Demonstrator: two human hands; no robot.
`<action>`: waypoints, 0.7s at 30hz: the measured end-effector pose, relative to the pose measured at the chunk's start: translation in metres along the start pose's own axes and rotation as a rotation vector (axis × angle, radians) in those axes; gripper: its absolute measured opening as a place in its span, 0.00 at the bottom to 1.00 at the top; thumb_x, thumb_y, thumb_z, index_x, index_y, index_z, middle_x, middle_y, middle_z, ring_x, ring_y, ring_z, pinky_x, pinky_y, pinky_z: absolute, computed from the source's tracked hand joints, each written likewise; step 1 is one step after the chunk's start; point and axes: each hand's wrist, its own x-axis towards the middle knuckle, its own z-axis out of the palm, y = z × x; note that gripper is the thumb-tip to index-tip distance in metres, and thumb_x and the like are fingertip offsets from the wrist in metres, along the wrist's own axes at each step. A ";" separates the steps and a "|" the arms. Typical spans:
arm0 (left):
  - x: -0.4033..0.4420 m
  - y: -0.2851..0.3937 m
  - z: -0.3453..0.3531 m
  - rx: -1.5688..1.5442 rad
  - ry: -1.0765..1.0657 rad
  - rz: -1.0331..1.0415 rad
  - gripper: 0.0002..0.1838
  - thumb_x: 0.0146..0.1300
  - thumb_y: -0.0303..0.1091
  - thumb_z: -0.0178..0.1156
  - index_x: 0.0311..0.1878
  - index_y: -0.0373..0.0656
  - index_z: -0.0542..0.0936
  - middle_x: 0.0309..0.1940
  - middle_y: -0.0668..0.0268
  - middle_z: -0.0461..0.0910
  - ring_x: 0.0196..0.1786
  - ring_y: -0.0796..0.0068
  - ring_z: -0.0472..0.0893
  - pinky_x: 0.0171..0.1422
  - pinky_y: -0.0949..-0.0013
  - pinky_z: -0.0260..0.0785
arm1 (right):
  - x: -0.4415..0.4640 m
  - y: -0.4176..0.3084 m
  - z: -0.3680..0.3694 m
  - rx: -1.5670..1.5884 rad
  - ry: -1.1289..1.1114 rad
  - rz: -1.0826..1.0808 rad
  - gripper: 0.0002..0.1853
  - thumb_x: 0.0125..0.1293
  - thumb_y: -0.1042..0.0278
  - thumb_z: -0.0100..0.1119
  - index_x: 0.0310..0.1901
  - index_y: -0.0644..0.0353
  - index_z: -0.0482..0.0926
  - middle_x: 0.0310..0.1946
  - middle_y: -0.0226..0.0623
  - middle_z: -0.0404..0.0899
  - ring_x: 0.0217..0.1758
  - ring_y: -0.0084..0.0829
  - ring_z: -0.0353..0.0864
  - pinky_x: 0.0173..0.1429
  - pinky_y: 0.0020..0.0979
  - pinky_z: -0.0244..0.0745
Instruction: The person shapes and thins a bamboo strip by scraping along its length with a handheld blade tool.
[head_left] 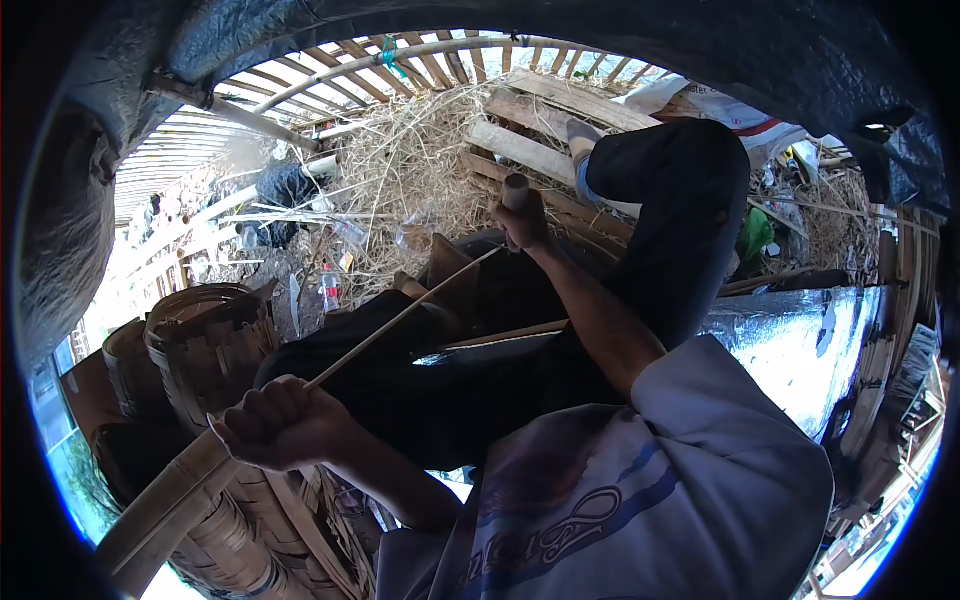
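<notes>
My left hand [275,425] is closed around a thin bamboo strip [405,316] at the lower left. The strip slants up to the right, its far end meeting my right hand [524,222]. That hand is wrapped round a tool with a thick rounded wooden handle [515,190]; its blade is too dark to make out. A wide bamboo piece [165,510] runs down and left from beside my left hand. My legs are bent beneath the strip.
Woven bamboo baskets [210,340] stand at the left. Straw [400,150] and wooden planks [530,150] lie ahead, near a slatted bamboo fence [340,75]. A plastic bottle [330,288] is on the ground. A shiny sheet [790,340] lies at the right.
</notes>
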 end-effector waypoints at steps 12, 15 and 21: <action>-0.002 0.001 0.001 -0.059 -0.027 -0.026 0.24 0.72 0.42 0.35 0.15 0.54 0.50 0.10 0.78 0.44 0.12 0.87 0.40 0.14 0.80 0.35 | -0.002 -0.006 0.003 0.311 0.018 0.078 0.09 0.47 0.68 0.61 0.24 0.61 0.72 0.13 0.32 0.70 0.14 0.28 0.70 0.21 0.33 0.66; -0.003 -0.001 0.002 0.049 0.074 0.003 0.24 0.72 0.42 0.35 0.16 0.54 0.49 0.10 0.77 0.43 0.13 0.87 0.39 0.14 0.79 0.34 | -0.013 -0.036 0.004 0.768 0.037 0.006 0.11 0.45 0.70 0.63 0.18 0.61 0.69 0.13 0.30 0.70 0.14 0.24 0.70 0.21 0.30 0.64; 0.000 -0.002 0.010 0.197 0.203 0.063 0.25 0.72 0.43 0.35 0.16 0.53 0.48 0.11 0.77 0.42 0.13 0.87 0.39 0.15 0.79 0.33 | -0.003 0.007 0.014 0.327 0.154 0.033 0.09 0.44 0.71 0.63 0.19 0.60 0.71 0.14 0.30 0.72 0.16 0.22 0.72 0.22 0.29 0.65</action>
